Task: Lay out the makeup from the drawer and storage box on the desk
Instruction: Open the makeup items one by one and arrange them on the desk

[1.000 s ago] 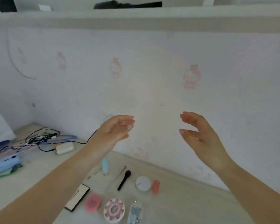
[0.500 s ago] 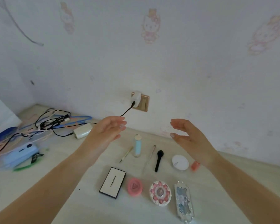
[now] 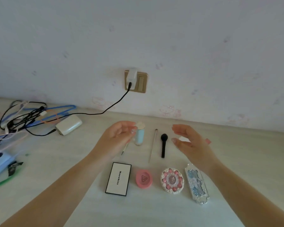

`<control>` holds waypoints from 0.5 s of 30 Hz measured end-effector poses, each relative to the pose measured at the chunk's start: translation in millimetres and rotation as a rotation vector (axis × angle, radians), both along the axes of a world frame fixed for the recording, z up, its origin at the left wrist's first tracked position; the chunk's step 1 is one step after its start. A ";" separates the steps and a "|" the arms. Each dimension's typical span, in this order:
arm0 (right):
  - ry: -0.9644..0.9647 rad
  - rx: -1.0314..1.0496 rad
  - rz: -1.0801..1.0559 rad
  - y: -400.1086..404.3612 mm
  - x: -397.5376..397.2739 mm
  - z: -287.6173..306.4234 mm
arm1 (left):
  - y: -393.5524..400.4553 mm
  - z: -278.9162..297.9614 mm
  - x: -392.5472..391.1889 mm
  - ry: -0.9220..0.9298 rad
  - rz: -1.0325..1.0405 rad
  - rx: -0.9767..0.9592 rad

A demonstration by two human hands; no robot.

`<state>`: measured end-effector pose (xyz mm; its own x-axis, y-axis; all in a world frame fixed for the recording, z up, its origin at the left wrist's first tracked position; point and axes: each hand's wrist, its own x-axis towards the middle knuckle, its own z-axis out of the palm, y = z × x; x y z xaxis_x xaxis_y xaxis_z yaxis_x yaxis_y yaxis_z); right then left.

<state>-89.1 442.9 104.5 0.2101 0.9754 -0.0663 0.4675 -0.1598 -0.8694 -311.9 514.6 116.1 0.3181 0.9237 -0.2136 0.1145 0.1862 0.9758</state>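
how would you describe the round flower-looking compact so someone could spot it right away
Start at the wall socket and drop to the desk's near row of four makeup items. The round compact is third from the left, between the pink oval case and the silver-blue palette. Only it has a white scalloped rim ringed with pink petals.

Makeup laid flat on the counter (image 3: 236,158) in two rows. Front row, left to right: white black-edged rectangular palette (image 3: 118,179), pink oval compact (image 3: 144,178), round pink-and-white decorated compact (image 3: 172,181), long silver-blue ornate case (image 3: 196,183). Back row: thin pencil (image 3: 124,149) partly hidden, light-blue tube (image 3: 140,135) with white cap, slim stick (image 3: 152,145), black brush (image 3: 163,145), small pink item (image 3: 207,141) mostly hidden.
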 end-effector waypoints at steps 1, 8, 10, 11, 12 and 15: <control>0.011 -0.017 -0.014 0.6 0.3 -7.6 | 1.9 -8.1 3.3 0.007 -0.020 -0.013; 0.073 -0.083 -0.016 4.7 14.2 -70.3 | 9.1 -75.1 31.8 0.076 -0.129 -0.073; 0.064 -0.071 0.010 7.4 21.5 -95.5 | 10.2 -101.9 41.2 0.089 -0.151 -0.043; 0.051 -0.064 0.021 8.9 24.4 -104.9 | 10.8 -110.1 44.4 0.101 -0.159 -0.018; 0.033 -0.054 0.029 9.5 26.8 -115.5 | 10.4 -120.5 48.1 0.108 -0.166 0.009; -0.078 -0.018 0.078 4.7 31.9 -137.5 | 7.1 -141.7 57.9 0.113 -0.208 0.107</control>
<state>-57.2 447.6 -33.0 0.1384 0.9879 -0.0704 0.5452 -0.1354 -0.8273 -254.0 521.7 -25.6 0.4834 0.8600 -0.1635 0.2494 0.0437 0.9674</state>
